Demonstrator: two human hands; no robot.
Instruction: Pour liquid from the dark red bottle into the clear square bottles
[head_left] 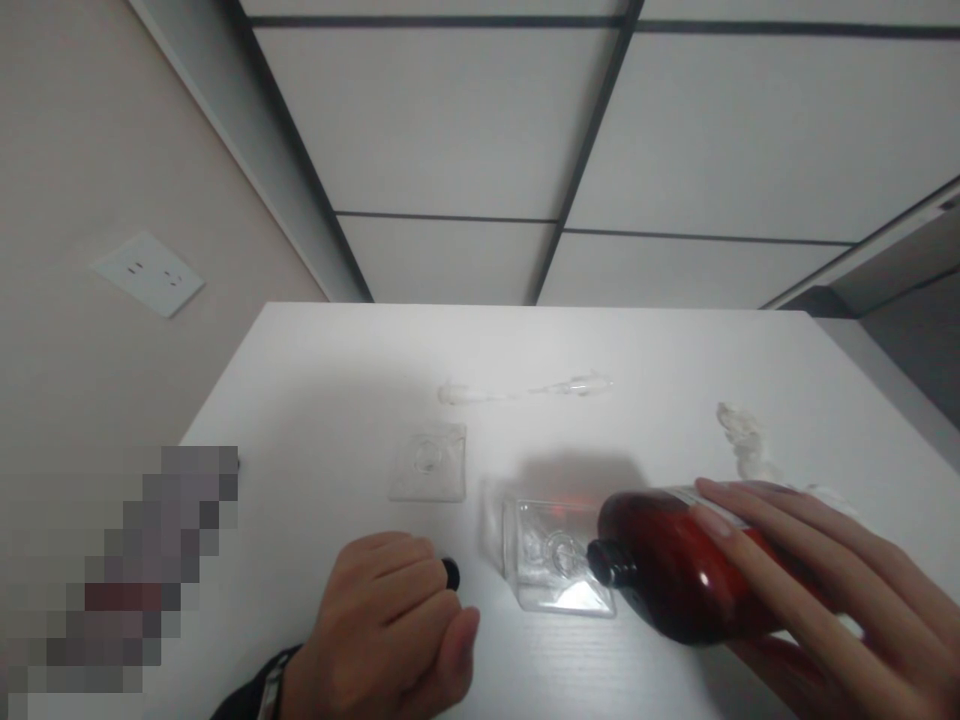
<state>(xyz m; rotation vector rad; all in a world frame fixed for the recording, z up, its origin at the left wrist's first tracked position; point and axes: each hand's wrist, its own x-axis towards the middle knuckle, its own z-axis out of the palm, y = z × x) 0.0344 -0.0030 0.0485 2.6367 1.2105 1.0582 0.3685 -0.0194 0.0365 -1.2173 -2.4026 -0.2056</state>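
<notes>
My right hand point(832, 580) is wrapped round a dark reddish-brown bottle point(675, 590) with a pale label, mostly hidden under the fingers. The bottle is tipped over, its black-rimmed open neck pointing left above a clear square container point(525, 590). Whether liquid is running out is hard to see. My left hand point(390, 625) is closed in a fist, with a small black cap point(451, 574) poking out between the fingers. Beyond the fist, a clear square lid point(409, 485) with a round mark in its middle lies flat.
A thin clear dropper-like piece point(585, 384) in wrapping lies farther back on the white table point(330, 380). Crumpled clear plastic point(744, 440) is at the right. A wall with a socket point(150, 272) stands to the left, and white panels rise behind the table.
</notes>
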